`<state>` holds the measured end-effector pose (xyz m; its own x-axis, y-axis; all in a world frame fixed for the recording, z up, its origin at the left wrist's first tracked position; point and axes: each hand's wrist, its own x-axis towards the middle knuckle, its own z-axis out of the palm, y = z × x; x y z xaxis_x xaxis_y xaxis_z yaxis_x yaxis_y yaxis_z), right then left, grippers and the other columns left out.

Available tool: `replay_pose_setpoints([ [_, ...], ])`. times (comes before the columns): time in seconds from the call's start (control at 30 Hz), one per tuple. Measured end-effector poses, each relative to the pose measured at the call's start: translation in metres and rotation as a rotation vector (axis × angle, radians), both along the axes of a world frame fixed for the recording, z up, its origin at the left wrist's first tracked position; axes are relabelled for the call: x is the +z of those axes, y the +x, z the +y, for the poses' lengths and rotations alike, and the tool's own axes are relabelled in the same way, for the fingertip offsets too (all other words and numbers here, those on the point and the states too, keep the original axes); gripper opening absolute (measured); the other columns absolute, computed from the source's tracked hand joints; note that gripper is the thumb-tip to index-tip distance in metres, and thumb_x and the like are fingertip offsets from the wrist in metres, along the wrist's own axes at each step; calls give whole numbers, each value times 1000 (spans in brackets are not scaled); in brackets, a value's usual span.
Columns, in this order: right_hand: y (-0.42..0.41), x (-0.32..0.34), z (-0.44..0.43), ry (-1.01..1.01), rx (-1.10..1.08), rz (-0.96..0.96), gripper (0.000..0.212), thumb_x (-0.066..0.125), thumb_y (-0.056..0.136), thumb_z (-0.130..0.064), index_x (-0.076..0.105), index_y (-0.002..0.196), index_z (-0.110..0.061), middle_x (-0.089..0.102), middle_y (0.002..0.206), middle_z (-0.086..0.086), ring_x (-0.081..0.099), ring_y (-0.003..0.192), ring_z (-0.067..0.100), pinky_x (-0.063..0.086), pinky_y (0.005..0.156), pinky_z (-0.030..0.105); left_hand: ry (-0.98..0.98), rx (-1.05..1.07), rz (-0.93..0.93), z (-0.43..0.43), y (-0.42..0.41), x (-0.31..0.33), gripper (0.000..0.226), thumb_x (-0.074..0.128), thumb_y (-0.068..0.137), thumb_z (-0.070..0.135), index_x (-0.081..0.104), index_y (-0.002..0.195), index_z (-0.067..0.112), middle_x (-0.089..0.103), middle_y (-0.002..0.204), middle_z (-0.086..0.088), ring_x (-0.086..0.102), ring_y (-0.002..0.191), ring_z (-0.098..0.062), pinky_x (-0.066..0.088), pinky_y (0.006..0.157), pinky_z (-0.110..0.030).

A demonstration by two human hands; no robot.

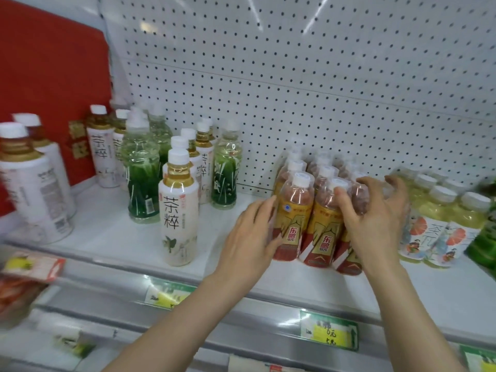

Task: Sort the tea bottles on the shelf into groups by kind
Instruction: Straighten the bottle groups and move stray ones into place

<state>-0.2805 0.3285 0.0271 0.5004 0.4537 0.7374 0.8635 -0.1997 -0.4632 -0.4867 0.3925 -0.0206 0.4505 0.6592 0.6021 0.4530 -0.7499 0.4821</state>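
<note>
I saw the red bottles (294,210) mid-shelf (107,232), between both hands. Left hand (249,237) lay flat on the cluster's left side, fingers straight and together. Right hand (375,216) clawed over the front right bottle, fingers (346,208) spread and curled round it. I counted three red in front; the rows behind were blurred. Three green bottles (141,173) stood left, one white bottle (178,210) in front of them, yellow bottles (440,218) right.

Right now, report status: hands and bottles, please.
Left hand flat against red-gold bottle cluster. Right hand grips cluster's right bottles. Yellow-tea bottles crowd the right.
</note>
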Motion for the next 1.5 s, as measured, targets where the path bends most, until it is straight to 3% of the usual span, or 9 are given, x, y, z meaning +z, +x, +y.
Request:
replay_pose_setpoints([
  [0.1,-41,14,7,210,65,-188,33,61,95,-28,58,122,-10,42,138,16,39,131,32,35,107,44,412,158,-239,-1,-42,11,56,75,81,11,53,133,18,48,131,-2,47,119,-22,39,102,-26],
  [0.17,-79,24,28,222,235,-194,30,59,96,-19,57,124,-10,53,128,10,49,120,24,39,99,37,501,287,-349,4,-70,15,53,75,80,10,55,129,14,47,130,-8,46,118,-27,35,103,-28],
  [0.3,-138,34,104,-78,462,104,54,57,97,-27,38,146,-14,50,142,3,47,129,17,38,102,30,231,436,-343,22,-112,14,79,80,77,20,38,143,10,39,142,-14,39,129,-30,36,109,-43],
  [0.43,-150,34,180,-268,488,358,75,62,94,-38,23,153,-13,42,149,9,44,135,26,39,105,40,-175,320,-178,35,-139,3,94,76,79,41,17,152,32,42,144,5,51,126,-17,49,98,-42],
  [0.57,-148,27,212,-306,470,400,67,63,92,-41,31,147,-17,51,136,8,55,121,27,45,94,38,-173,253,-96,42,-144,0,88,72,80,48,21,150,34,46,139,11,53,122,-12,50,96,-35],
  [1.0,-147,16,95,-377,334,186,80,63,89,-50,24,152,-18,42,149,8,49,130,30,45,104,48,-133,333,-116,62,-102,-4,79,73,80,45,32,141,18,43,137,-5,56,115,-25,49,82,-34],
  [1.13,-164,27,55,-348,307,102,87,58,88,-61,21,155,-21,34,157,6,38,141,27,37,112,50,-137,279,-103,66,-116,-7,80,73,80,46,30,144,23,44,138,1,54,118,-20,51,87,-35],
  [1.27,-193,56,28,-222,340,68,86,51,86,-68,25,154,-24,35,157,1,35,142,23,34,112,47,-7,306,-178,61,-165,-5,67,69,86,40,37,142,25,44,135,4,47,121,-12,41,92,-23],
  [1.5,-284,64,55,-201,571,28,82,47,87,-70,28,152,-24,42,152,-3,43,135,16,39,109,41,167,653,-296,83,-271,13,67,75,81,18,43,139,9,39,140,-15,35,129,-31,28,110,-38],
])
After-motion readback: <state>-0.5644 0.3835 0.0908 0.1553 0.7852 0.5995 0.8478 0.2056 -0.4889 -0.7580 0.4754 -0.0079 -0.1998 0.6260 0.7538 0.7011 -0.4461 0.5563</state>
